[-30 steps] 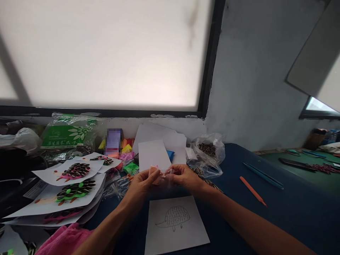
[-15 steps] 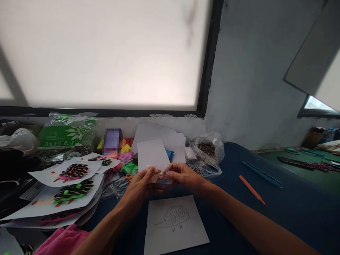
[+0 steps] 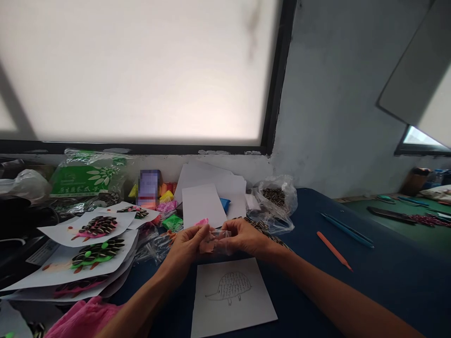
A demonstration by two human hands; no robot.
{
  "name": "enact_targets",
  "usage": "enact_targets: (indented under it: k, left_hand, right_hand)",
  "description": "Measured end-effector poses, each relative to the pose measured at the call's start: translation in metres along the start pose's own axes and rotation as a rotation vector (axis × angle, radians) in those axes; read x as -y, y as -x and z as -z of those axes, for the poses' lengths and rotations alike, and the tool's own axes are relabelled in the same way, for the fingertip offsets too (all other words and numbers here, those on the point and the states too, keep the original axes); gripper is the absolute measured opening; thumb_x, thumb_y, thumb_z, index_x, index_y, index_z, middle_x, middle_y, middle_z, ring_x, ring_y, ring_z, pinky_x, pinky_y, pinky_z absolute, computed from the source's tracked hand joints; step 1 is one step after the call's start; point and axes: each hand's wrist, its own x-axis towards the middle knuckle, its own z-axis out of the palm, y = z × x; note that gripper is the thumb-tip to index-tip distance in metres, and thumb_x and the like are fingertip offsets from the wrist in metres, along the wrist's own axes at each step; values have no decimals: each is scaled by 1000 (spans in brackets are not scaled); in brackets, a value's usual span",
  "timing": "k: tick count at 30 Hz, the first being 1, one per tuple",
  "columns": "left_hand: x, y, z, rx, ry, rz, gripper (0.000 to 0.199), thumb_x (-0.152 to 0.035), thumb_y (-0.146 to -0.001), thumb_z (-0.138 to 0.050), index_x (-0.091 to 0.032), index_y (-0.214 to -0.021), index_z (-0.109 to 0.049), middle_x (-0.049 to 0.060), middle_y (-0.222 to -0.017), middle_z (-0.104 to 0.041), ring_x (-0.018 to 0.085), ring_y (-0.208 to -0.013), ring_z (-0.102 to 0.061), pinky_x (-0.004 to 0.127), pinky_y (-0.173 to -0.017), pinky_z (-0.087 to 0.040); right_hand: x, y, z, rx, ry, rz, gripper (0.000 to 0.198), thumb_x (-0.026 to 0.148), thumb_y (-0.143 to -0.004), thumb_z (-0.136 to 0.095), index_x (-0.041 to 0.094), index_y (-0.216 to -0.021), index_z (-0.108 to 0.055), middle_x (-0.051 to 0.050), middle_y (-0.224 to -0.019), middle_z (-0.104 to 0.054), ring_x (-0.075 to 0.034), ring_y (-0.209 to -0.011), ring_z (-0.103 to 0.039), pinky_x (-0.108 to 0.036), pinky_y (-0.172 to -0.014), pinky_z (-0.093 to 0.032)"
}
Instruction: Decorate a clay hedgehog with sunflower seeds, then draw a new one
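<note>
Between my two hands is a small clear plastic packet (image 3: 215, 243) with pale pink, clay-like stuff in it. My left hand (image 3: 188, 241) pinches its left side, thumb on top. A bit of bright pink shows above that thumb. My right hand (image 3: 246, 237) grips the packet's right end with closed fingers. Just below the hands, a white sheet (image 3: 234, 298) lies on the dark blue table, bearing a pencil drawing of a hedgehog. Behind my right hand, striped sunflower seeds (image 3: 259, 225) lie loose.
At left is a stack of papers (image 3: 105, 277) with seed-covered hedgehogs, near a pink cloth (image 3: 84, 319). Blank white sheets (image 3: 202, 204), colourful clay packets (image 3: 172, 223) and a seed bag (image 3: 275, 197) stand behind. An orange marker (image 3: 334, 251) and a teal pen (image 3: 347, 230) lie right.
The packet has turned in my fingers, and bright pink now shows above my left thumb. My hands have shifted slightly, uncovering more seeds behind the right one.
</note>
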Motion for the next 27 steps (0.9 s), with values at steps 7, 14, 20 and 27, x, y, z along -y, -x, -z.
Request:
enact_targets:
  k: [7, 14, 20, 27]
  left_hand:
    - [-1, 1, -1, 33, 27, -2, 48, -63, -71, -78, -16, -72, -69, 5, -75, -71, 20, -72, -68, 30, -72, -56]
    - [11, -3, 12, 57, -37, 53, 44, -46, -65, -89, -14, -91, -74, 7, -82, -74, 21, -72, -72, 29, -70, -57]
    - [13, -2, 12, 80, -41, 65, 46, -48, -61, -91, -13, -86, -73, 8, -81, -75, 21, -71, -72, 30, -68, -58]
    - [5, 2, 5, 51, -25, 27, 47, -56, -71, -82, -17, -95, -70, 7, -95, -74, 19, -71, -72, 28, -66, -58]
  right_hand:
    - [5, 2, 0, -1, 22, 19, 37, 42, -63, -84, 16, -71, -58, 5, -59, -54, -10, -54, -49, -23, -53, -38]
    - [-1, -1, -4, -138, 17, 119, 35, 50, -73, -75, 16, -76, -63, 5, -61, -53, -9, -55, -45, -23, -55, -37]
    - [-2, -1, -5, -155, 20, 151, 41, 55, -74, -73, 16, -72, -64, 3, -63, -54, -10, -57, -46, -24, -57, -38]
    - [1, 2, -2, -146, 32, 118, 33, 45, -68, -79, 17, -73, -62, 2, -66, -59, -12, -60, -51, -24, -58, -41]
